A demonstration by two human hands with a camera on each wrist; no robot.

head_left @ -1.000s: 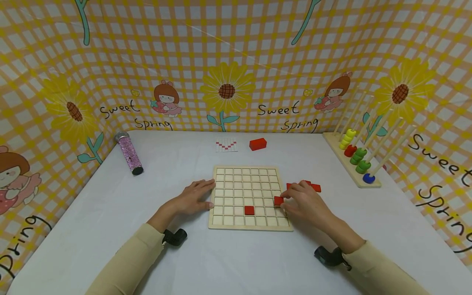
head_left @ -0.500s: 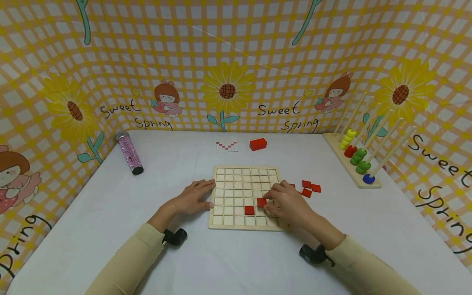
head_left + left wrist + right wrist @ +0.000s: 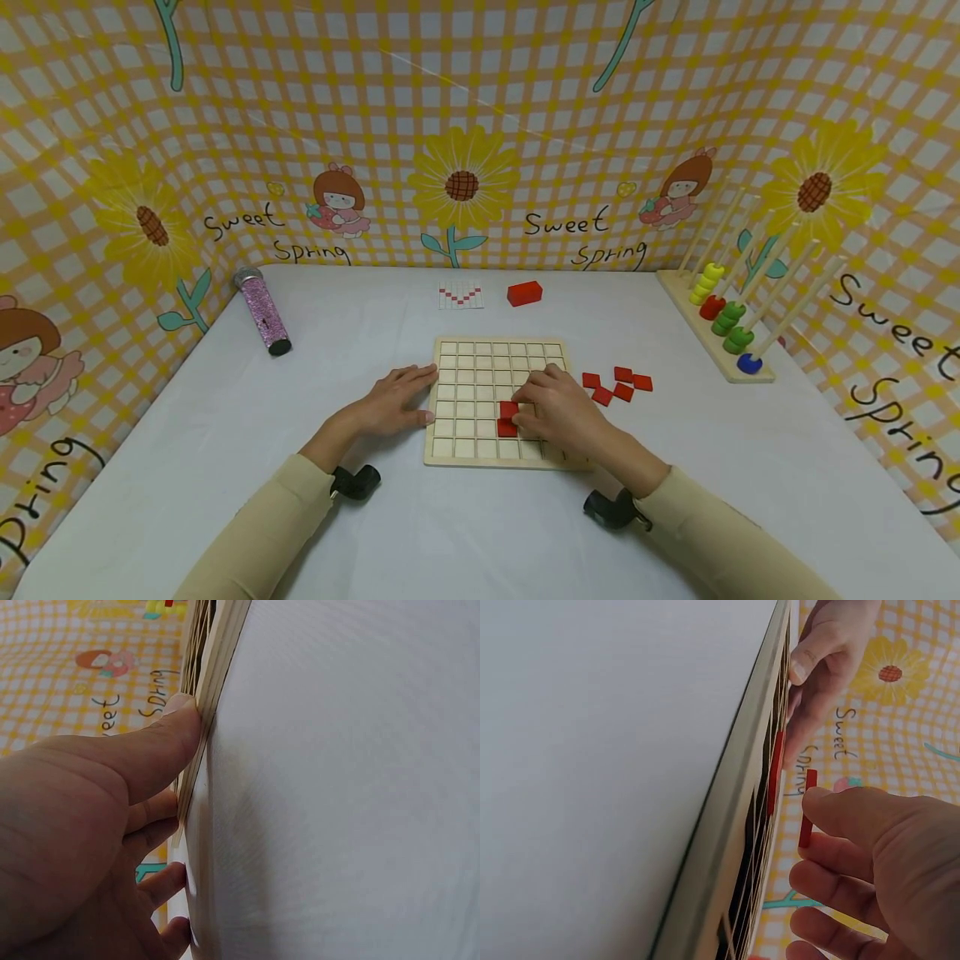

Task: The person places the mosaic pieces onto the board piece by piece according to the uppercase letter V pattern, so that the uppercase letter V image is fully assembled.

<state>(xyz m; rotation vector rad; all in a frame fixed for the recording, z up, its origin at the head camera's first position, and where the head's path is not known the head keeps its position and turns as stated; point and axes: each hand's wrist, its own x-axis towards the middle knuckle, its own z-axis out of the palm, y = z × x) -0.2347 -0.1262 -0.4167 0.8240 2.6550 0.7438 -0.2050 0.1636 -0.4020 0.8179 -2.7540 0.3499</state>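
A square wooden grid board (image 3: 510,463) lies on the white table. My right hand (image 3: 558,408) is over its right half and pinches a red square tile (image 3: 508,408) between thumb and fingers. In the right wrist view that tile (image 3: 806,832) is seen edge-on, held clear of the grid. Another red tile (image 3: 506,428) sits in a cell just nearer to me, partly covered by the fingertips. My left hand (image 3: 392,404) rests at the board's left edge, fingers extended; its thumb (image 3: 169,739) touches the rim in the left wrist view.
Several loose red tiles (image 3: 623,392) lie right of the board. Behind it are a small card with a red V pattern (image 3: 461,295) and a red block (image 3: 524,293). A glittery pink microphone (image 3: 264,315) lies back left. A wooden bead counter (image 3: 723,325) stands back right.
My right hand has carried the red tile leftward from the board's right edge to above the tile in the grid. Loose tiles it covered now show. The left hand has stayed put.
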